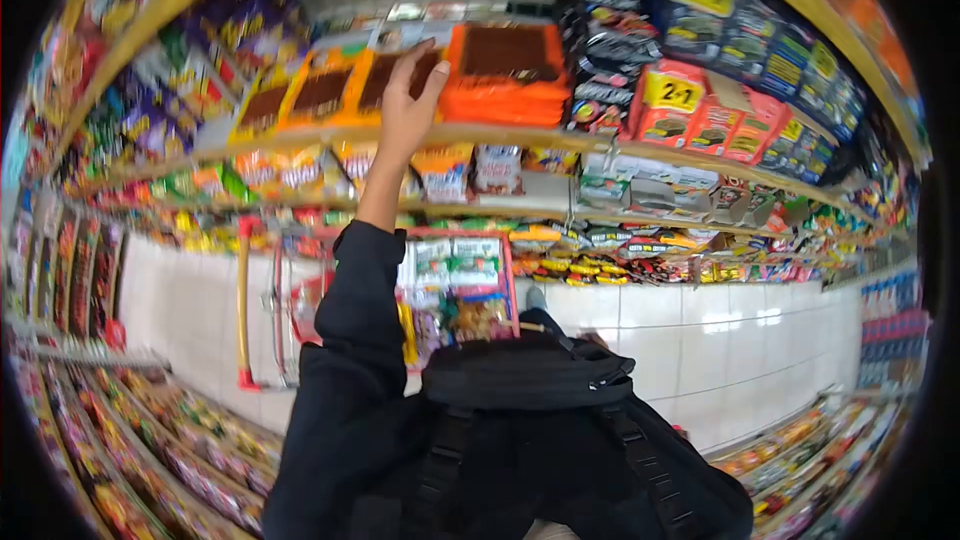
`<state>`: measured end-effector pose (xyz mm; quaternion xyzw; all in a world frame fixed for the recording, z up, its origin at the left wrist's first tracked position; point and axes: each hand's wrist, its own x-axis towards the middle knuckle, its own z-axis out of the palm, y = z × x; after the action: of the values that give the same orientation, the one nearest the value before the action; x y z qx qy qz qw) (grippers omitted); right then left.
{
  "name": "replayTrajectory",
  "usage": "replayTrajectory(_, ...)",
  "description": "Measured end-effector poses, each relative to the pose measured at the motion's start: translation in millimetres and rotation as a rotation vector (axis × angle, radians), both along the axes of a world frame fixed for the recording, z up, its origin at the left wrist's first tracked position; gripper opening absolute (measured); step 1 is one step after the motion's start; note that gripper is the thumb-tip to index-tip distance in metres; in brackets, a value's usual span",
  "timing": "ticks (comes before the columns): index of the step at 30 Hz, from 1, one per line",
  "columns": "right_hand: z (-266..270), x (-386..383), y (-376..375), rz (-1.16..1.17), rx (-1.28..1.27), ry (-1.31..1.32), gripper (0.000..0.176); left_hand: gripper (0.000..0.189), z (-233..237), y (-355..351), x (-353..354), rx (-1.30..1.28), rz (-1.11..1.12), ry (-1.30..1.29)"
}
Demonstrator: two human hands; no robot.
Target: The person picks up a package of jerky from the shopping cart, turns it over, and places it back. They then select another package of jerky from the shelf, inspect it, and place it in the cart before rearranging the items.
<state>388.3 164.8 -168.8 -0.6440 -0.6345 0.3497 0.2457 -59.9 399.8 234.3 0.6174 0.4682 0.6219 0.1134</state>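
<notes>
My left hand (410, 100) is stretched up to the shelf, thumb apart from the fingers, over a row of flat orange packs with dark brown see-through fronts. Its fingertips overlap one orange-edged brown pack (372, 85) in this view. To the right of the thumb stands a taller pile of bright orange packs (507, 90). More yellow-edged brown packs (265, 110) lie to the left. My right arm hangs by my side in a black sleeve, and its hand does not show.
Below my left arm a shopping cart with a yellow handle (243, 305) holds several colourful packages (460, 265). Black bags (610, 40) and pink packs (715, 115) with 2x1 labels fill the shelf to the right. A black bag (525, 375) is strapped across my front.
</notes>
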Motion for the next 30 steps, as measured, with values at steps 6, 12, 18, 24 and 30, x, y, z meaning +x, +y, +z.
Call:
replayTrajectory(6, 88.9, -100.9, 53.1, 0.492, 0.252, 0.073, 0.050, 0.025, -137.9, -241.7, -0.2, -0.299, 0.355, -0.478)
replayTrajectory(12, 78.9, -139.4, 45.6, 0.817, -0.164, -0.075, 0.048, 0.027, -258.1, -483.9, 71.2, -0.581, 0.931, -0.773)
replayTrajectory(18, 50.2, -141.3, 43.0, 1.001, -0.308, -0.198, 0.026, 0.024, -257.4, -539.6, 107.9, -0.645, 1.167, -0.738)
replayTrajectory(24, 31.8, -119.2, 45.4, 0.829, -0.147, 0.071, 0.031, 0.025, -239.7, -456.7, 57.7, -0.720, 0.922, 0.051)
replayTrajectory(30, 31.4, -88.4, 44.6, 0.686, -0.130, 0.116, 0.030, 0.073, -315.5, -382.3, 6.3, -0.947, 0.867, 0.440)
